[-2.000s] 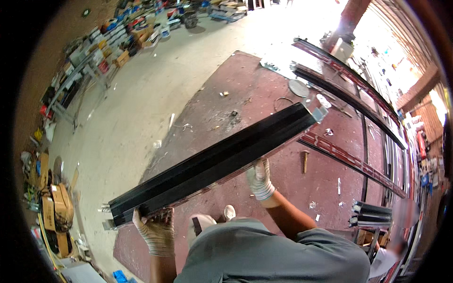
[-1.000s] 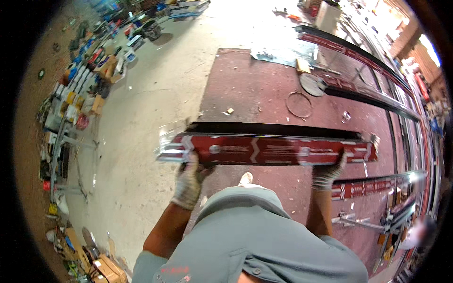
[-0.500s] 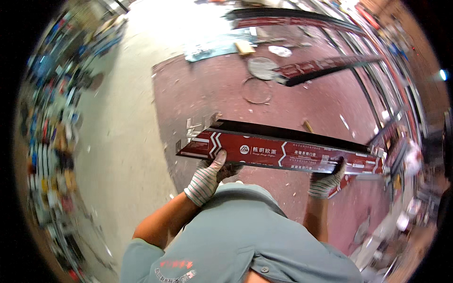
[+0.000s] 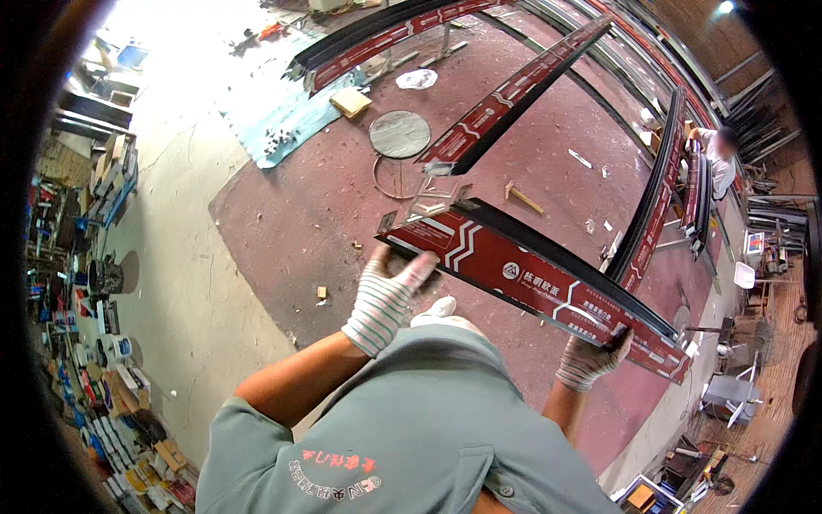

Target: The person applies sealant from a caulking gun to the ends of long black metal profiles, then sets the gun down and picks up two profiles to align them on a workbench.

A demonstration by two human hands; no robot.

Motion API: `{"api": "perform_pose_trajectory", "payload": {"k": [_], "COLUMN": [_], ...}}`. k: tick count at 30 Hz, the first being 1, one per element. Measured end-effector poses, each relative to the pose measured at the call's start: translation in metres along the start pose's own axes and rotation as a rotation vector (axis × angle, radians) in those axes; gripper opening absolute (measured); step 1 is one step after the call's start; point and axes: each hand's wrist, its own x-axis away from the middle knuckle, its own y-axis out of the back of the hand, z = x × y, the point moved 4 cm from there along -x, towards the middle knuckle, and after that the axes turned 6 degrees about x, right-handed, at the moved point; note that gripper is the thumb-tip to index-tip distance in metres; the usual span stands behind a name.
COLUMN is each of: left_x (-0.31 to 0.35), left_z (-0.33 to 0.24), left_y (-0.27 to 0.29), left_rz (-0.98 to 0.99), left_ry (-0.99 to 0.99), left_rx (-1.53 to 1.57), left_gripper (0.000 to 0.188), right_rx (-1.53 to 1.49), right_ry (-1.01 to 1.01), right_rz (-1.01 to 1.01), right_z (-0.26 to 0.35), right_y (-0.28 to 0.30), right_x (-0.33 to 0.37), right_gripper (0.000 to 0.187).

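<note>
In front of my body is a long window-frame profile (image 4: 556,287), faced with red printed film and edged in black. It slants from upper left down to the right. Metal corner brackets (image 4: 432,199) stick out of its left end. My left hand (image 4: 383,300), in a striped knitted glove and slightly blurred, grips the lower edge near that end. My right hand (image 4: 592,360), gloved alike, is closed around the lower edge toward the right end, its thumb over the red face. Both hands' fingers are partly hidden behind the profile.
Ahead, more red-and-black profiles (image 4: 524,92) rise from a framework. On the reddish floor mat (image 4: 291,248) lie a hammer (image 4: 524,199), a round disc (image 4: 399,134) and a yellowish block (image 4: 350,103). Another person (image 4: 717,163) is at the right. Crowded shelves and parts line the left.
My view has swung to the right, bringing the other person into sight. The held profile now tilts more steeply, its right end lower. Both hands still hold it.
</note>
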Motion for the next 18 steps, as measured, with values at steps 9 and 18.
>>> {"api": "perform_pose_trajectory", "payload": {"k": [9,18], "left_x": [-0.068,-0.129], "left_z": [-0.018,-0.029], "left_y": [-0.024,-0.044], "left_rz": [0.072,0.162], "left_ry": [-0.328,-0.3], "left_rx": [-0.384,-0.465], "left_gripper": [0.045,0.037], "right_rx": [-0.02,0.118], "right_ry": [0.081,0.253], "right_rz": [-0.159,-0.36], "right_z": [0.007,-0.003], "right_y": [0.029,0.01], "right_x": [-0.035,-0.013], "right_gripper": [0.047,0.044]}}
